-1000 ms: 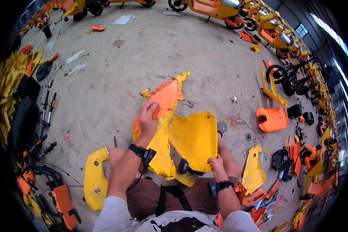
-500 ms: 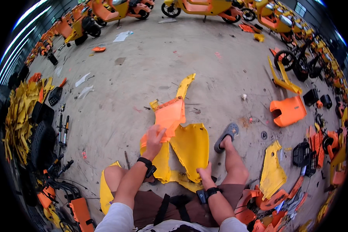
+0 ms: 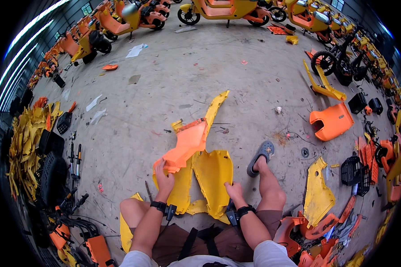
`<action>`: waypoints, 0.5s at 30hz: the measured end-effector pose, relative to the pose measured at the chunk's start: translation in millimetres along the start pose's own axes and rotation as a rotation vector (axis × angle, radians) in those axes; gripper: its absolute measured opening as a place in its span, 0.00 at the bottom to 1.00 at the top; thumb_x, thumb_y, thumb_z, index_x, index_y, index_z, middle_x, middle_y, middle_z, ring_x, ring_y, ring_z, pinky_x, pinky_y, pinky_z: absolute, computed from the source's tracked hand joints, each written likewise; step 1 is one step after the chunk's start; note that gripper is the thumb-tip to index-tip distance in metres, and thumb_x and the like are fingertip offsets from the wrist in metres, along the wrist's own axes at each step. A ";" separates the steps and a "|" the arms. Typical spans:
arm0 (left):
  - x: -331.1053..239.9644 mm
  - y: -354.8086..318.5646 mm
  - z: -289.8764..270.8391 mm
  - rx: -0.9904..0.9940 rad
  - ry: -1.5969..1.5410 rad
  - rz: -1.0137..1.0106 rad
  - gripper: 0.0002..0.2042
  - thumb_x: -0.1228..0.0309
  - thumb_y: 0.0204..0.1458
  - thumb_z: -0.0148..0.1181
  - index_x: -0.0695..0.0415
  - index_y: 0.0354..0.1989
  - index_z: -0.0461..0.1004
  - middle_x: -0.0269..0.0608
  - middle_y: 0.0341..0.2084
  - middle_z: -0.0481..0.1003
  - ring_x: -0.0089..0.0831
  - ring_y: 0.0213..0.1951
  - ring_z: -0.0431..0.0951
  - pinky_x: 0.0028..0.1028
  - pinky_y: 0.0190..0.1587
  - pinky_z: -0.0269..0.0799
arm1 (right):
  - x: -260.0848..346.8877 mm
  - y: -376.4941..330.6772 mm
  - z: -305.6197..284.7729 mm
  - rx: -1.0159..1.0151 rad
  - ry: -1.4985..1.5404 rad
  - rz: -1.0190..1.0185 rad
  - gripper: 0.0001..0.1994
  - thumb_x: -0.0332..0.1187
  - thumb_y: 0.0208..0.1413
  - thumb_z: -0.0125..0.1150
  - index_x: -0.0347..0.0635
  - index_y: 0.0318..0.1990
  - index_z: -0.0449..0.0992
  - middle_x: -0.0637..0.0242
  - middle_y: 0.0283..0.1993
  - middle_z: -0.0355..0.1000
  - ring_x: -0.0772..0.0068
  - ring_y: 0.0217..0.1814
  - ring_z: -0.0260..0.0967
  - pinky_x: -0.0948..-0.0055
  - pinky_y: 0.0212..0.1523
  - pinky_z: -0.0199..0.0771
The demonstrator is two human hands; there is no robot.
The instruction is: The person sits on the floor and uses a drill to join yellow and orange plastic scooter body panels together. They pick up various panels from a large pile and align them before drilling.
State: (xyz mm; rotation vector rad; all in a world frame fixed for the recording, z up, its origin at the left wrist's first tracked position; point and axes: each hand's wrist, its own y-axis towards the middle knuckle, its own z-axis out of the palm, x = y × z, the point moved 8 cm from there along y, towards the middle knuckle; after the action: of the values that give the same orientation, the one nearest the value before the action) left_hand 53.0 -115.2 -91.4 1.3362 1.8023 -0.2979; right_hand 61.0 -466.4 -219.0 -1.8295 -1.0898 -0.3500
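Note:
A large yellow plastic scooter body panel (image 3: 214,173) stands over the floor between my legs, its two broad wings joined with an orange plastic panel (image 3: 189,141) at the upper left. A long yellow strip reaches out beyond the orange piece. My left hand (image 3: 165,181) is closed at the lower left end of the orange panel, its fingertips partly hidden behind the edge. With my right hand (image 3: 234,191) I grip the right edge of the yellow panel near its lower end. Another yellow piece shows partly beneath the panel.
To the right lie an orange curved cover (image 3: 336,122), a loose yellow panel (image 3: 318,191) and black baskets (image 3: 352,171). Yellow panels are piled (image 3: 24,142) at the far left, above handlebars and black parts. Scooters (image 3: 227,10) line the back. My right foot wears a grey clog (image 3: 263,156).
My left hand has moved down and left along the orange panel to its lower end. The joined panels have shifted left and slightly turned; my right hand still holds the yellow edge.

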 end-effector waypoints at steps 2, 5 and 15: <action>9.0 -8.2 2.2 -0.033 -0.120 -0.082 0.26 0.86 0.41 0.48 0.65 0.54 0.67 0.50 0.59 0.65 0.45 0.62 0.62 0.39 0.66 0.50 | -6.5 -0.3 9.9 -0.058 -0.025 -0.073 0.20 0.41 0.49 0.56 0.38 0.46 0.76 0.47 0.40 0.76 0.49 0.46 0.74 0.58 0.46 0.72; 18.5 -10.1 6.1 -0.024 -0.216 -0.116 0.23 0.85 0.44 0.48 0.65 0.54 0.69 0.48 0.60 0.65 0.41 0.63 0.62 0.37 0.66 0.50 | -16.5 0.6 14.1 -0.108 0.001 -0.044 0.18 0.39 0.50 0.54 0.39 0.46 0.76 0.46 0.41 0.76 0.47 0.46 0.74 0.57 0.45 0.72; -12.3 -29.7 -15.2 -0.554 0.144 -0.326 0.14 0.65 0.52 0.64 0.64 0.37 0.72 0.42 0.37 0.73 0.39 0.41 0.72 0.36 0.52 0.65 | -27.0 2.8 16.4 -0.109 0.023 0.008 0.17 0.37 0.51 0.52 0.42 0.46 0.76 0.48 0.41 0.75 0.45 0.46 0.72 0.56 0.46 0.72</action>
State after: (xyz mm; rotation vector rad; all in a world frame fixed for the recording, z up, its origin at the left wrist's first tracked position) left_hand 20.5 -125.8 -81.4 0.6915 2.0267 0.1297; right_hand 44.7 -467.5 -246.1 -1.9207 -1.0657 -0.4323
